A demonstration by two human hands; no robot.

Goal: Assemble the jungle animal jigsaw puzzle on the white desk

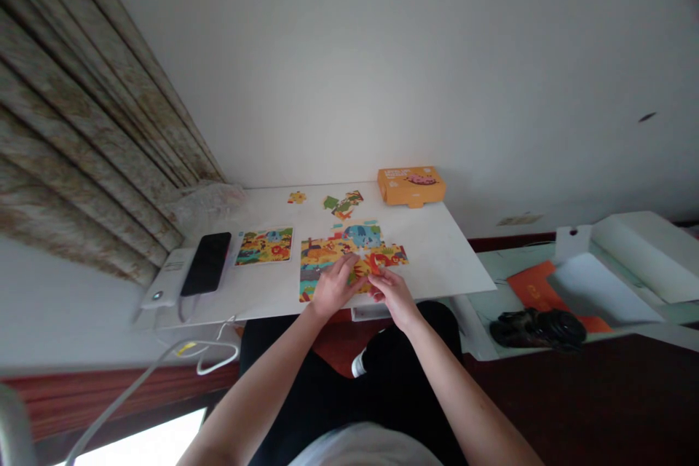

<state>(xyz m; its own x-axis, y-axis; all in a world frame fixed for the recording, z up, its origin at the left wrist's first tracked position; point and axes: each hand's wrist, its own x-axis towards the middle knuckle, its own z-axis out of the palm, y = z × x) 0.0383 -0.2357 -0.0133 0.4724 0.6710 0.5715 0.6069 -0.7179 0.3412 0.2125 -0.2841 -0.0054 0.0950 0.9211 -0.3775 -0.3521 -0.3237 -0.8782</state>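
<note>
A partly joined jigsaw puzzle with bright animal pictures lies on the white table, a blue elephant in its upper part. My left hand rests over its lower middle, fingers stretched out and touching the pieces. Close by on the right, my right hand pinches an orange-red puzzle piece between thumb and fingers. My hands cover part of the lower puzzle. Left of it lies a picture card with a similar animal scene. Behind are loose puzzle pieces, a yellow one and a green group.
An orange box stands at the table's back right. On the left are a black phone, a white box and clear plastic wrap. A white cable hangs there. Right of the table sit a camera and an open white box.
</note>
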